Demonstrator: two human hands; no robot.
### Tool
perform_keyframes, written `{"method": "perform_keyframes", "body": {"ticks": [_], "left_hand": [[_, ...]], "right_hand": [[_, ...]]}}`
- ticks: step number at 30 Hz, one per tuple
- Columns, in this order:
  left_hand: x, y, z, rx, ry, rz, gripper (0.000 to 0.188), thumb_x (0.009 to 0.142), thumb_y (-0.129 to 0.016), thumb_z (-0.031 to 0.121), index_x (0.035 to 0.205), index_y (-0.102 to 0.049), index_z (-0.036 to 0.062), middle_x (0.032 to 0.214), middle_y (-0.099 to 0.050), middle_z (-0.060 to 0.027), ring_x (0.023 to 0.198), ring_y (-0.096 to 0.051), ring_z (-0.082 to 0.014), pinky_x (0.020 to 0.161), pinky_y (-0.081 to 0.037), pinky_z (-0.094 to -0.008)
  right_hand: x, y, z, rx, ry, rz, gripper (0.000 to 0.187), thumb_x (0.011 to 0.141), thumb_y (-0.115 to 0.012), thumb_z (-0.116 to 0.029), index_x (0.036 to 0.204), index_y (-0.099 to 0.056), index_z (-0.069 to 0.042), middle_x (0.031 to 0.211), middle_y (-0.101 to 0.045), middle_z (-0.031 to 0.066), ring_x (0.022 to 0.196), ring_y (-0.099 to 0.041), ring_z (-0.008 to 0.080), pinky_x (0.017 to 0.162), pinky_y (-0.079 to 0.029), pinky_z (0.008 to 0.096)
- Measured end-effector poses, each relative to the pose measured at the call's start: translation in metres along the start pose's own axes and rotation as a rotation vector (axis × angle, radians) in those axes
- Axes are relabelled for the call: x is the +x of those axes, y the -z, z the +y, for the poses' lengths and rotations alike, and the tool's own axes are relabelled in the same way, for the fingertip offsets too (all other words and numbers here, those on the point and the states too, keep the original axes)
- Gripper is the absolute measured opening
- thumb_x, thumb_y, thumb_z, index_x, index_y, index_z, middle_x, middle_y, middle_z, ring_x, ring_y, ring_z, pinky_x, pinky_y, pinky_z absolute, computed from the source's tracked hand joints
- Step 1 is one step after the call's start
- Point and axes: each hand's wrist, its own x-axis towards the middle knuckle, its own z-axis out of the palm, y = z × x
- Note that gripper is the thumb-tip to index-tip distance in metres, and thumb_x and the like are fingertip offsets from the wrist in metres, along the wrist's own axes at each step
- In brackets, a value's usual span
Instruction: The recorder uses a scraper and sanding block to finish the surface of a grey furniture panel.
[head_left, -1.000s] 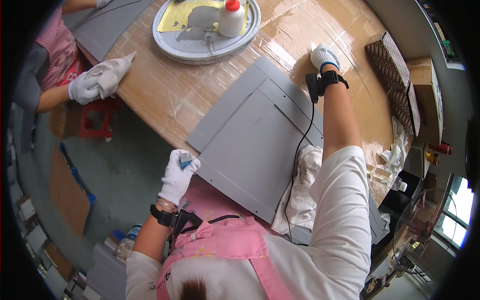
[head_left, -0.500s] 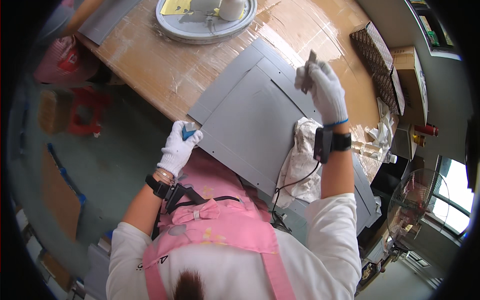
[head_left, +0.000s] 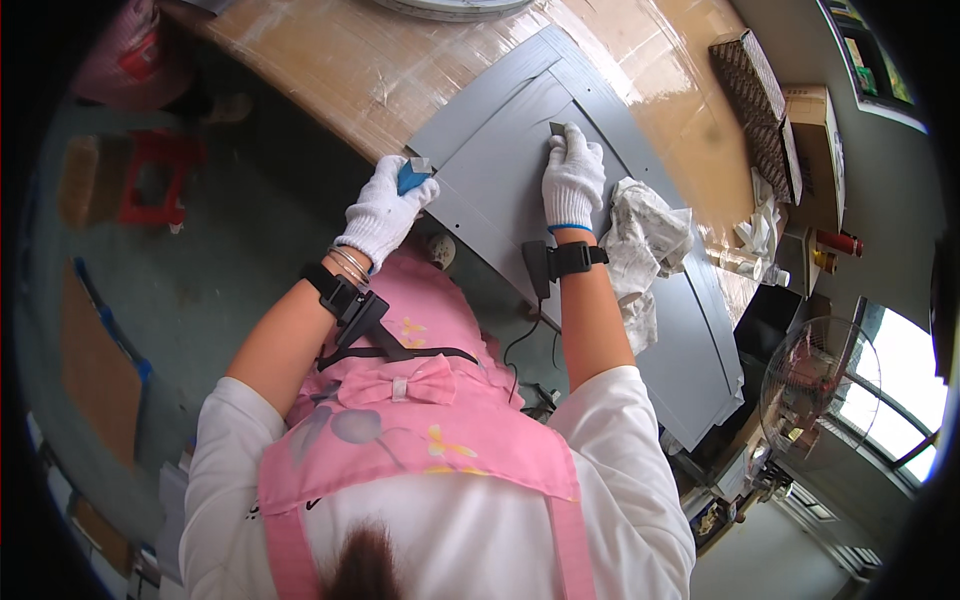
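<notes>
A grey panel with a recessed middle, like a cabinet door [head_left: 490, 185], lies across the table's near edge. At its left corner, my gloved left hand [head_left: 385, 215] is closed around a small blue tool with a flat pale-grey end [head_left: 413, 177]. My gloved right hand [head_left: 574, 180] is over the panel's recessed part, pinching a thin dark-grey flat piece [head_left: 557, 129] that resembles a scraper blade. Its lower part is hidden by the fingers. A crumpled, stained white cloth [head_left: 645, 235] rests on the panel to the right of my right hand.
The brown table [head_left: 330, 75] is covered in clear film. A round grey lid or tray [head_left: 455, 12] shows at the far edge. Cardboard boxes [head_left: 815, 150] stand at the right, with a fan [head_left: 815, 385] nearer. A red stool [head_left: 160, 175] is on the floor at left.
My right hand has come down and left from its raised position to the panel, still holding the flat piece. My left hand keeps the blue tool by the corner. The whole view has shifted.
</notes>
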Motion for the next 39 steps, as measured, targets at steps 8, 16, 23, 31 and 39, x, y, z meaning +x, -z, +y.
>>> {"method": "perform_keyframes", "body": {"ticks": [8,16,23,31,39], "left_hand": [[0.016,-0.012,-0.039,-0.071,-0.053,0.014,0.040,0.089,-0.069,0.017,0.121,-0.050,0.0011,0.096,-0.064,-0.0051,0.088,-0.061,-0.0118,0.079,-0.052,-0.0284],[0.008,-0.005,-0.018,-0.049,-0.017,0.003,0.048,0.084,-0.072,0.032,0.118,-0.052,0.0041,0.102,-0.066,-0.0179,0.095,-0.065,-0.0307,0.084,-0.051,-0.0416],[0.008,-0.004,-0.017,-0.035,-0.009,0.005,0.052,0.084,-0.073,0.033,0.120,-0.052,0.0038,0.103,-0.066,-0.0177,0.095,-0.065,-0.0299,0.084,-0.051,-0.0411],[0.011,-0.007,-0.023,-0.070,-0.017,-0.010,0.042,0.087,-0.072,0.024,0.120,-0.052,0.0053,0.101,-0.063,-0.0095,0.092,-0.061,-0.0176,0.079,-0.053,-0.0330],[0.013,-0.009,-0.028,-0.111,-0.024,-0.013,0.046,0.087,-0.071,0.024,0.122,-0.050,0.0028,0.098,-0.067,-0.0113,0.088,-0.064,-0.0183,0.081,-0.052,-0.0334]], "right_hand": [[0.003,-0.001,-0.001,-0.030,0.063,-0.065,0.024,0.091,-0.059,-0.026,0.115,-0.064,-0.022,0.093,-0.060,0.0151,0.081,-0.064,0.0353,0.071,-0.052,0.0454],[0.000,0.001,0.003,-0.024,0.097,-0.131,0.028,0.093,-0.057,-0.027,0.120,-0.064,-0.023,0.097,-0.061,0.0156,0.084,-0.064,0.0356,0.075,-0.051,0.0457],[0.002,0.003,-0.004,-0.042,0.045,-0.122,0.028,0.093,-0.057,-0.028,0.120,-0.064,-0.024,0.095,-0.061,0.0148,0.084,-0.064,0.0354,0.074,-0.051,0.0460],[-0.001,0.001,0.002,-0.027,0.130,-0.150,0.028,0.093,-0.057,-0.029,0.119,-0.064,-0.023,0.096,-0.061,0.0152,0.084,-0.064,0.0352,0.074,-0.051,0.0453],[-0.003,0.002,-0.001,-0.034,0.099,-0.142,0.029,0.093,-0.057,-0.029,0.120,-0.063,-0.023,0.096,-0.062,0.0136,0.085,-0.064,0.0346,0.075,-0.052,0.0448]]}}
